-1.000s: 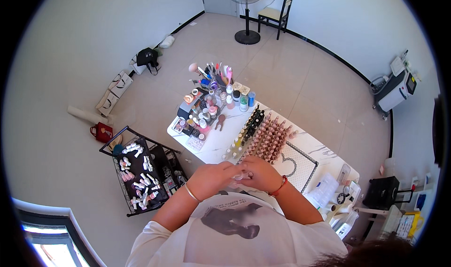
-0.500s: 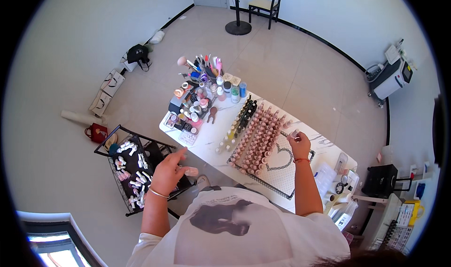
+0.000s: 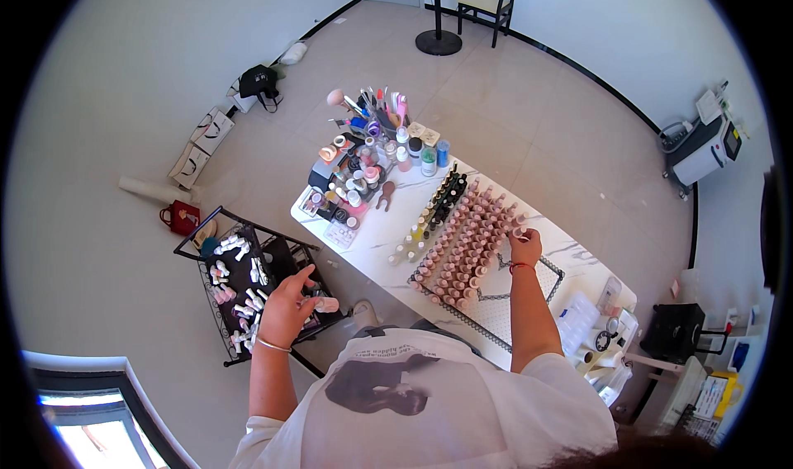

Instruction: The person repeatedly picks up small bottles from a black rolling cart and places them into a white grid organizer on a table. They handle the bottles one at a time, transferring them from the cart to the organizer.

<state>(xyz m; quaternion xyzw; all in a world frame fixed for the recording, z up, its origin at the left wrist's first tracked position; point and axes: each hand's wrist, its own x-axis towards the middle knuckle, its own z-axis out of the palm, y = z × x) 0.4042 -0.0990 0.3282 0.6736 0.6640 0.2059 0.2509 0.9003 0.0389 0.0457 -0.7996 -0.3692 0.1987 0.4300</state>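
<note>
The left hand (image 3: 287, 306) grips a small pink bottle (image 3: 325, 305) over the black cart (image 3: 248, 283) (beside the table's near-left edge), while the right hand (image 3: 525, 246) pinches a bottle (image 3: 518, 232) in the polish rows (image 3: 462, 246) on the table (image 3: 380, 229).

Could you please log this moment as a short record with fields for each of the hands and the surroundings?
setting: white marble-look table beside a black wire cart
left hand: reaching over the cart, a small pale bottle at its fingers
right hand: on the pink bottle rows, fingertips on one bottle
table far end: brushes and jars
floor: red bag, fan base
</note>
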